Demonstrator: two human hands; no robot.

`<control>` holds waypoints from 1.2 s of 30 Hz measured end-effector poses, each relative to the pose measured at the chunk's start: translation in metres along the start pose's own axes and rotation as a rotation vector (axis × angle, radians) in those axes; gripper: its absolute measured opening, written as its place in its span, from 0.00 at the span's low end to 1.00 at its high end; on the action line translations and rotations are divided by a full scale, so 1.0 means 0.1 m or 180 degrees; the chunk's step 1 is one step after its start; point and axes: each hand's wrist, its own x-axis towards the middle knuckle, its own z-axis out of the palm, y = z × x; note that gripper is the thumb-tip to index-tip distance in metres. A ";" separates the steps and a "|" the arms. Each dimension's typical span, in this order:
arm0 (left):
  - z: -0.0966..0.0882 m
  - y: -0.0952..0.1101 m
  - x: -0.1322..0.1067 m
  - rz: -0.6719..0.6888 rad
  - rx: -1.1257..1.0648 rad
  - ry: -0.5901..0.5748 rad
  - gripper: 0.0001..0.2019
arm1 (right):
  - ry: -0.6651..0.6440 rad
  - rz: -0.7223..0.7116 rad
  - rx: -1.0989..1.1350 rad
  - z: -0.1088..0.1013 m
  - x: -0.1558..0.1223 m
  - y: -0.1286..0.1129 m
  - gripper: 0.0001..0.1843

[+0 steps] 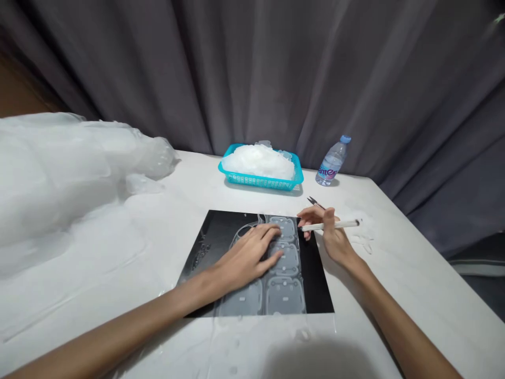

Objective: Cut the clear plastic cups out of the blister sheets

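My left hand lies with its fingers spread on translucent rounded plastic pieces, which rest on a black mat. Some of these pieces are hidden under the palm and forearm. At the mat's right edge, my right hand is closed on a slim white pen, whose dark end points left toward the pieces. Dark pointed blades, like those of small snips, stick out just beyond the right fingers; whether the hand holds them too I cannot tell.
A turquoise basket heaped with white material stands at the back of the white table. Right of it is a water bottle. Large translucent plastic bags fill the left side. Grey curtains hang behind.
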 end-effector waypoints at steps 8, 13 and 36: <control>-0.01 -0.17 0.04 -0.0114 0.0179 -0.0130 0.29 | -0.0921 0.0060 -0.0342 -0.05 0.00 -0.06 0.10; 0.01 -0.14 0.05 -0.0191 0.0146 -0.0042 0.29 | -0.1129 -0.0039 -0.0446 -0.07 -0.02 -0.03 0.05; 0.04 -0.13 0.07 -0.0309 0.0361 -0.0093 0.29 | -0.1147 -0.0397 -0.0934 -0.04 -0.03 -0.04 0.04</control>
